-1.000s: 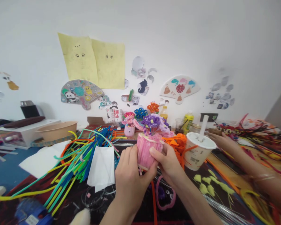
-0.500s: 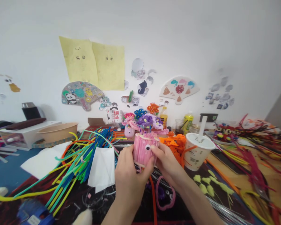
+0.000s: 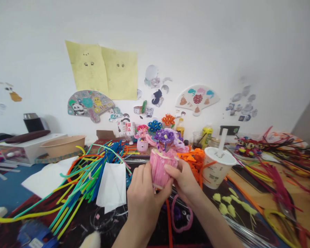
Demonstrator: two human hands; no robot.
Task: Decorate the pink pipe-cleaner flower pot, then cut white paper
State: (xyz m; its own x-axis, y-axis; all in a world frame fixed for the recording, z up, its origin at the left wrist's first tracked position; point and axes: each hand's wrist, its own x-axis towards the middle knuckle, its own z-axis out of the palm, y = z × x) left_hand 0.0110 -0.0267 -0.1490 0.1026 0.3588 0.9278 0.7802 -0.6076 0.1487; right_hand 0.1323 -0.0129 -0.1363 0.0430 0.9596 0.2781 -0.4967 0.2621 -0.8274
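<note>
Between both hands is a pink flower pot [image 3: 157, 170] of fuzzy pipe cleaners with a pale rim, held up in the middle of the view. A purple pipe-cleaner flower [image 3: 166, 135] rises above it. My left hand [image 3: 142, 189] wraps the pot's left side and underside. On the right side, my right hand [image 3: 183, 177] grips it, the thumb pressed on the front. No googly eye shows on the pot's front now. Below the hands lies a pink pipe-cleaner loop [image 3: 173, 220], with a small purple piece bearing googly eyes beside it.
Left of the hands lie a bundle of coloured pipe cleaners [image 3: 93, 175] and a white paper [image 3: 111, 186]. At right stand a white cup with a straw [image 3: 217, 172] and yellow scissors [image 3: 276, 217]. A smaller pink pot [image 3: 142, 145] stands behind, near a basin [image 3: 63, 146].
The pot has turned and tilted in my hands, and its flower has shifted slightly right. The googly eye seen on its front before is out of sight.
</note>
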